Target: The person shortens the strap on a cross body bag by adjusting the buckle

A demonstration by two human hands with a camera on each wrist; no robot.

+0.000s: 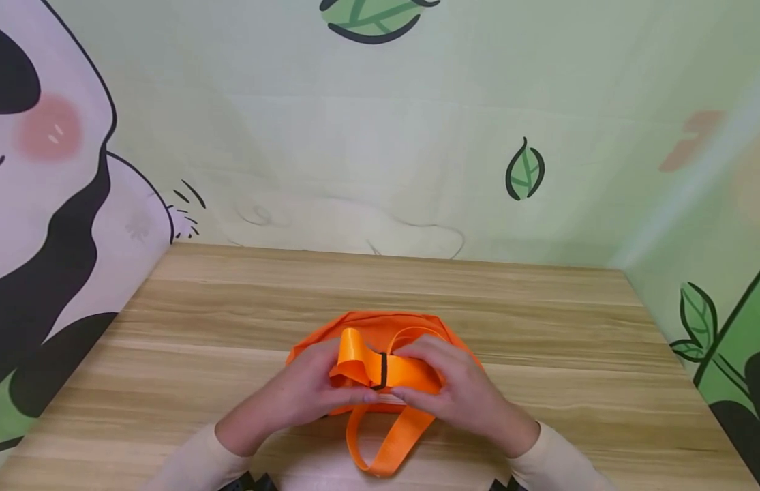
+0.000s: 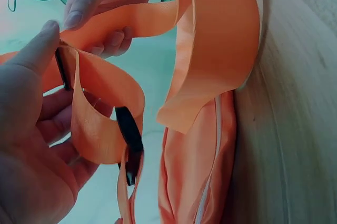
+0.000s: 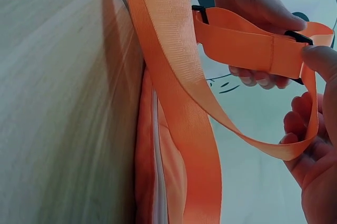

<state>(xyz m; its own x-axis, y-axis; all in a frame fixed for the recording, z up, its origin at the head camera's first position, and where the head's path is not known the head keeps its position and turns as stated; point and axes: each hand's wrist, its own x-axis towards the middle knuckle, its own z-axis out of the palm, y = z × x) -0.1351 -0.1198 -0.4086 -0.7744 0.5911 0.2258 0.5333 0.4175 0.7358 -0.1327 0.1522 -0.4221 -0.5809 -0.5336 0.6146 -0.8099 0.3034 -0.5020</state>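
Note:
An orange fabric bag (image 1: 380, 324) rests on the table, with a pale zipper (image 3: 156, 150) along its side. Above it, both hands hold its orange strap (image 1: 410, 372). My left hand (image 1: 306, 385) grips the strap just left of a black slider buckle (image 1: 383, 370), thumb in front. My right hand (image 1: 459, 389) pinches the strap on the other side, its thumb close to that buckle. A second black buckle (image 2: 130, 137) hangs on the looped webbing in the left wrist view. Another strap loop (image 1: 394, 447) droops towards the table's front.
The wood-grain table (image 1: 539, 436) reaches back to a pale green backdrop (image 1: 281, 136) printed with leaves. A panda print (image 1: 79, 225) covers the left side, and a printed side panel (image 1: 729, 327) stands at the right.

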